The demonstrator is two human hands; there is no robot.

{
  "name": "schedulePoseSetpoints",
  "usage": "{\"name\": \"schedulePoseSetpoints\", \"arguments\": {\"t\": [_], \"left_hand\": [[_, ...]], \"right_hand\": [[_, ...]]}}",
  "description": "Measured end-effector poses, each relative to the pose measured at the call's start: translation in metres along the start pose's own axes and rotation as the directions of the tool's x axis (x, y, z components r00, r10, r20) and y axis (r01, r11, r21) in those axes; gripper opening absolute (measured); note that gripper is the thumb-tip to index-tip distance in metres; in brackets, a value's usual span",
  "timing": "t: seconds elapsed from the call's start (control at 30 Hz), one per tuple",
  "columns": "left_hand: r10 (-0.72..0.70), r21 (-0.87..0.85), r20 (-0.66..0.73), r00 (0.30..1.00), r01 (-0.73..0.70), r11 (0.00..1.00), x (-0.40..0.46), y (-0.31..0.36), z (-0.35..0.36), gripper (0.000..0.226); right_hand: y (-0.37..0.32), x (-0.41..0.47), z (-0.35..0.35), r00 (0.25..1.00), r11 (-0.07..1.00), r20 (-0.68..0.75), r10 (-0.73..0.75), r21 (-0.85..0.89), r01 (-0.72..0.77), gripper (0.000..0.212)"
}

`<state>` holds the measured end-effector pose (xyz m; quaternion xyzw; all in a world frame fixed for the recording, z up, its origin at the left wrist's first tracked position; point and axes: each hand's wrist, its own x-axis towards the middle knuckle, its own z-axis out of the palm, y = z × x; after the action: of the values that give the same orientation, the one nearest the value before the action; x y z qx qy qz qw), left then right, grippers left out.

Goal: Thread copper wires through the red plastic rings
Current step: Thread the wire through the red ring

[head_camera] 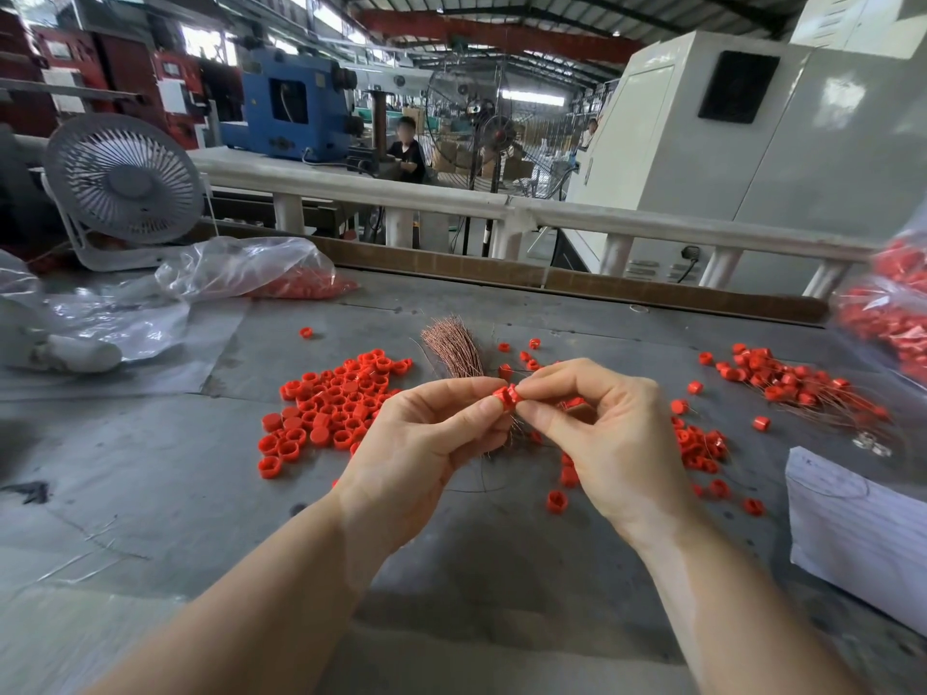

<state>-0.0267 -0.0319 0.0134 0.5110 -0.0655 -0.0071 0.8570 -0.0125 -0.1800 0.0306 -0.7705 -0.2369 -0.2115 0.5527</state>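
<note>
Above the copper wire bundle, the left hand and right hand both pinched one red ring, apparently steadying it for threading.

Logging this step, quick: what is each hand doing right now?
Left hand: pinches a red ring at its fingertips.
Right hand: pinches the same ring from the other side; no wire can be made out in it.

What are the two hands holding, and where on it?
A small red plastic ring, pinched at its sides between the fingertips of the left hand and right hand.
</note>
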Motion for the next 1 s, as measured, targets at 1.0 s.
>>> {"name": "schedulePoseSetpoints", "arguments": {"t": [1.0], "left_hand": [[0.055, 0.099, -0.025, 0.998, -0.052, 0.994, 0.0027, -0.0038, -0.0018, 0.021]], "right_hand": [[0.0007, -0.001, 0.0021, 0.997, 0.998, 0.046, -0.065, -0.021, 0.066, 0.025]]}}
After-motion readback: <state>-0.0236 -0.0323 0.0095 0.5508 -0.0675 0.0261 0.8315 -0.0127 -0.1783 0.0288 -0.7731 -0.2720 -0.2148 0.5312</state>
